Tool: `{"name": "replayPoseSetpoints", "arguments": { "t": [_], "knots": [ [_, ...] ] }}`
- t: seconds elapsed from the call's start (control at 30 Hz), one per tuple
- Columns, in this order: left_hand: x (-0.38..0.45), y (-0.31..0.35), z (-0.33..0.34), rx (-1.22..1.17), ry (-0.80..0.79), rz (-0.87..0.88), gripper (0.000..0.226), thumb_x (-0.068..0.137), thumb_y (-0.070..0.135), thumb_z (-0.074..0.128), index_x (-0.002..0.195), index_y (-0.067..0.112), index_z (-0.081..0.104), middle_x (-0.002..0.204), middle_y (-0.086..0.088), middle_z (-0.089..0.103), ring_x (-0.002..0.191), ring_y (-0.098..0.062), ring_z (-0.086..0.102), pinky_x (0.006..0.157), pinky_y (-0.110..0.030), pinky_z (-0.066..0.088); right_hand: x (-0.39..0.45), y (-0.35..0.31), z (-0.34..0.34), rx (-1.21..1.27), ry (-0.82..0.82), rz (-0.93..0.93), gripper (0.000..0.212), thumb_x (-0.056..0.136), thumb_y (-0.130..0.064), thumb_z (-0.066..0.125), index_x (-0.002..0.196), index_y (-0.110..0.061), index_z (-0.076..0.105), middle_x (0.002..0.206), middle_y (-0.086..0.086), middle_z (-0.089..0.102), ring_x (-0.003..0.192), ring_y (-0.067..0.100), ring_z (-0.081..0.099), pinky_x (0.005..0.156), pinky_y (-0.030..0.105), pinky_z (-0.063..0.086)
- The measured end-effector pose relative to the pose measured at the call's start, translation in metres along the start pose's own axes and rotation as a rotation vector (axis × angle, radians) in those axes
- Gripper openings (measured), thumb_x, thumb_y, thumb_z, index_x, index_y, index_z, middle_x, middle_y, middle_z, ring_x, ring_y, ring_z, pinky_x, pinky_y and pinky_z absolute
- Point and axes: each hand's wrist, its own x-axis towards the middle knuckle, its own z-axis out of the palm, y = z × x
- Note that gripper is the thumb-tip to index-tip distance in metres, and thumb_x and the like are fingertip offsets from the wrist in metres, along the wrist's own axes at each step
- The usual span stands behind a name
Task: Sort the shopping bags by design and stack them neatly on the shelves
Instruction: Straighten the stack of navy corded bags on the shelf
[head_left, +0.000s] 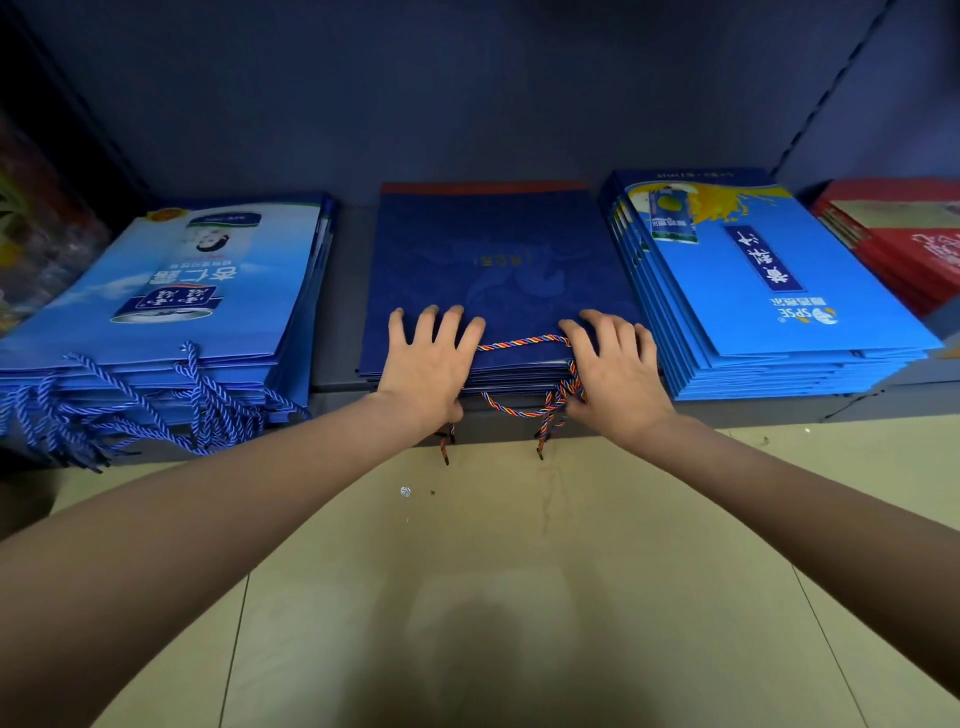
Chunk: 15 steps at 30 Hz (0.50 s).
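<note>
Navy bags (493, 270) under both hands' fingers (431, 327)

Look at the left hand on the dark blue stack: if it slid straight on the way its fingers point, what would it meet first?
Probably nothing soon: the left hand would cross the dark blue stack's bare top towards the shelf's back wall, though depth is unclear.

Head camera, looking down, close to shelf (337, 387)

Four bag stacks are sitting on one shelf (337, 387): one light-blue stack (171, 312), one navy stack (493, 280), one bright-blue stack (769, 291), one red stack (904, 234). Two hands are showing: left hand (428, 361), right hand (613, 369). Bags per stack cannot be counted.
</note>
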Motion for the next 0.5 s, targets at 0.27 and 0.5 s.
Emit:
{"name": "replayPoseSetpoints", "arguments": {
  "t": [0.27,0.5],
  "knots": [
    [0.004,0.000,0.004,-0.147,0.063,-0.027,0.087,0.080,0.055,0.062,0.144,0.020,0.016,0.150,-0.006,0.019,0.138,-0.028,0.020,0.111,-0.050,0.016,-0.032,0.042,-0.011,0.196,0.121,-0.035,0.068,0.071,-0.019,0.076,0.132,-0.011,0.047,0.133,0.014,0.041,0.116,0.033,0.040,0.092,0.046,0.037],
    [0.006,0.000,0.006,-0.041,0.097,0.004,0.083,0.083,0.051,0.060,0.144,0.015,0.016,0.148,-0.011,0.022,0.135,-0.032,0.024,0.110,-0.049,0.017,-0.062,0.020,0.011,0.475,0.155,0.001,0.051,0.081,-0.012,0.060,0.130,-0.002,0.046,0.127,0.013,0.050,0.114,0.030,0.046,0.100,0.032,0.032]
  ]
}}
